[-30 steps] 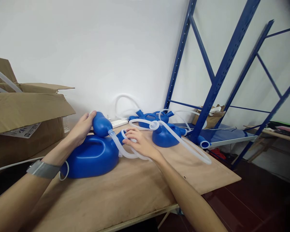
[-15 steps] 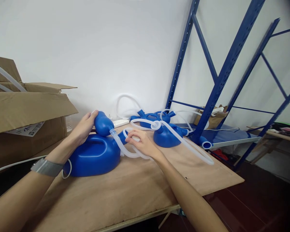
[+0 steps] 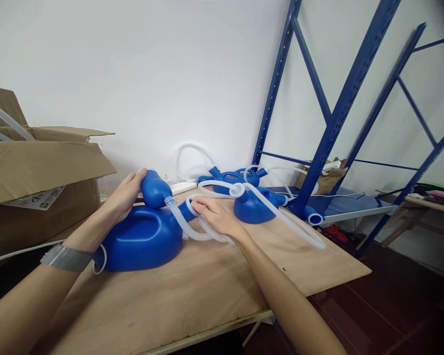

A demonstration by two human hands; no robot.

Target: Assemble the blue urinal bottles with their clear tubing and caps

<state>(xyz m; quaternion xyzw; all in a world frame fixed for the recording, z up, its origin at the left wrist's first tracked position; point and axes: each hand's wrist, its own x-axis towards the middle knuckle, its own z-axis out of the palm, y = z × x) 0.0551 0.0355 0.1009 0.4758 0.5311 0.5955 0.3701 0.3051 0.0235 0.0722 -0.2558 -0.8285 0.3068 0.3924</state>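
Observation:
My left hand [image 3: 128,195] grips the back end of a blue bulb-shaped piece [image 3: 155,191], held just above a blue jug [image 3: 140,246] with a recessed handle. A clear ribbed hose [image 3: 181,219] runs from the bulb's narrow end and curves down toward my right hand. At the jug's tilted neck [image 3: 187,209], my right hand [image 3: 212,214] closes on the white ring cap [image 3: 192,203] at the mouth; the fingertips partly cover it. Behind my right hand the hose loops over the table.
Another blue jug [image 3: 255,209] with a white hose stands on the wooden table [image 3: 222,291], with more blue jugs [image 3: 231,182] behind. An open cardboard box [image 3: 59,167] is at the left, a power strip [image 3: 183,188] near the wall. Blue metal racking [image 3: 340,113] rises at the right.
My right hand has turned flatter, its fingers moving from a pinch in front of the neck onto the cap. My left hand still holds the bulb; the view has shifted slightly.

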